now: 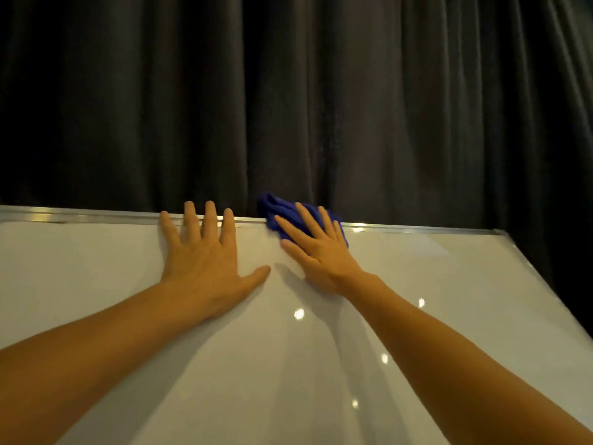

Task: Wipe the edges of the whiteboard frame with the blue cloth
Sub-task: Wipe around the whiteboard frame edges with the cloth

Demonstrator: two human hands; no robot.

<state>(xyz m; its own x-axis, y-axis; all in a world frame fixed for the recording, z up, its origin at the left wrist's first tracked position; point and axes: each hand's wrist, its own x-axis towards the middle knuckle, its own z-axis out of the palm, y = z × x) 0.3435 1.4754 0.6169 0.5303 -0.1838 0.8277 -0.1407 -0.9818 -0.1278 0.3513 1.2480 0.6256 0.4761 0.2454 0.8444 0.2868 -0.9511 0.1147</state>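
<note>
Blue cloth (282, 213) bunched on the top frame edge (96, 216), pinned under our flat, open right hand (316, 252). Left hand (205, 255), at its 9 o'clock, splayed on the whiteboard (449, 284). Risk: loosely pinned cloth may slip behind.

Behind where I was working there was just this big dark curtain (321, 101), kind of charcoal grey, hanging in long vertical folds across the whole background. It filled the entire upper part of my view, edge to edge. The folds looked deeper and darker off to the left and lighter near the middle where some light caught the fabric. On the right it dropped down further into shadow. Honestly nothing else back there that I could make out.
</note>
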